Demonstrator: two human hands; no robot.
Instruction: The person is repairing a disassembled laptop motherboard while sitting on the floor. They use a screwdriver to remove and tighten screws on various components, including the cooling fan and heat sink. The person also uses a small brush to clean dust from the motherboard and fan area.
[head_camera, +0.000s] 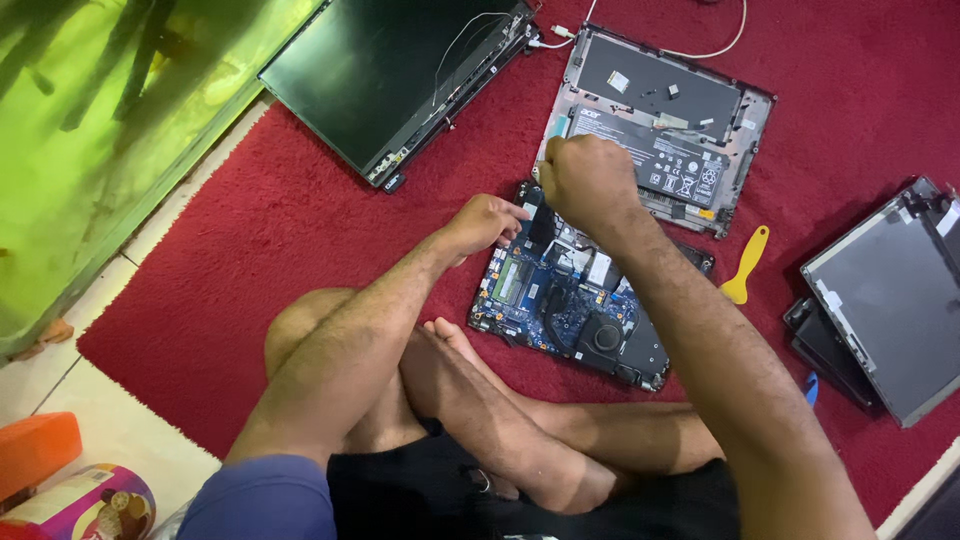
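A blue laptop motherboard (560, 305) with a black fan lies on the red carpet in front of my crossed legs. My left hand (487, 222) rests on the board's upper left corner, fingertips pinching or touching a small part there. My right hand (585, 180) hovers as a closed fist above the board's top edge; whatever it grips is hidden inside the fist. Just beyond lies an open laptop base (660, 120) with its black battery showing.
A detached screen panel (395, 75) lies at the upper left, another screen panel (890, 295) on the right. A yellow pry tool (746, 265) lies right of the board. White cable runs at the top. A green tank wall (90, 130) stands left.
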